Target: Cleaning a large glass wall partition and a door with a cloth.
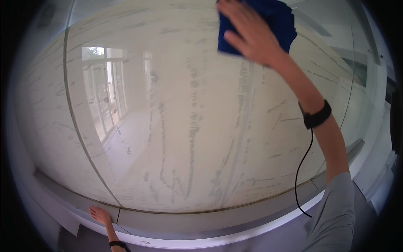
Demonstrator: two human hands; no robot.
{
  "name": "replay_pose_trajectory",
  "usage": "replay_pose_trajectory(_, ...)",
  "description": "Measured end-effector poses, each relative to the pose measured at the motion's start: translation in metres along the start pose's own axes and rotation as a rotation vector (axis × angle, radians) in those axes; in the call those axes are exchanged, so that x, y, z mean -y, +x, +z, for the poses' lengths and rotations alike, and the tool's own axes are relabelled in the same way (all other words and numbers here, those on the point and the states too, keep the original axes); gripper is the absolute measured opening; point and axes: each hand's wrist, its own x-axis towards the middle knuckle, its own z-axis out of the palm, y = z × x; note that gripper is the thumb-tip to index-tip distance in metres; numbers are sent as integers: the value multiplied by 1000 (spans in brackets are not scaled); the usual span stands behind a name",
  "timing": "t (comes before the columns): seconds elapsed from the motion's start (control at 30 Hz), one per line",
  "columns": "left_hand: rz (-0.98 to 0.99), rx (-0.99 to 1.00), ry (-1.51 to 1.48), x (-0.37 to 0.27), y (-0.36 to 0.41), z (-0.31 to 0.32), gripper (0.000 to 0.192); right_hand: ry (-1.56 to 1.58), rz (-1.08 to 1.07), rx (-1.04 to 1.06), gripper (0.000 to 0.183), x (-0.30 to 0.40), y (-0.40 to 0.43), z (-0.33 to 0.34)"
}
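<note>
A folded dark blue cloth lies against a large glossy, cream-coloured panel at the top, right of centre. My right hand is spread flat over the cloth and presses it to the surface, with the fingers pointing up and left. Grey smudges and streaks mark much of the panel. At the lower left, my left hand rests on the grey ledge along the panel's bottom edge; it holds nothing. Each arm wears a black strap, and a black cable hangs from the right one.
A dark vertical seam divides the panel at the left. Window reflections show on the glossy surface. A white rail curves below the ledge, and white frames stand at the right.
</note>
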Motion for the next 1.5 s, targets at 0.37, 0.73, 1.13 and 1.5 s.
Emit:
replay_pose_trajectory(0.37,71,143,100,-10,-1,-12,41,348,374,230,42,45,-162,-48)
replay_pose_trajectory(0.73,54,45,-66,-14,-5,-36,37,-416,451,92,54,-50,23,18)
replay_pose_trajectory(1.13,108,-43,-26,-13,-10,-23,36,-299,488,95,60,4,41,33)
replay_pose_trajectory(1.5,68,-83,-200,-1,-2,-26,43,-326,626,75,74,-48,83,54)
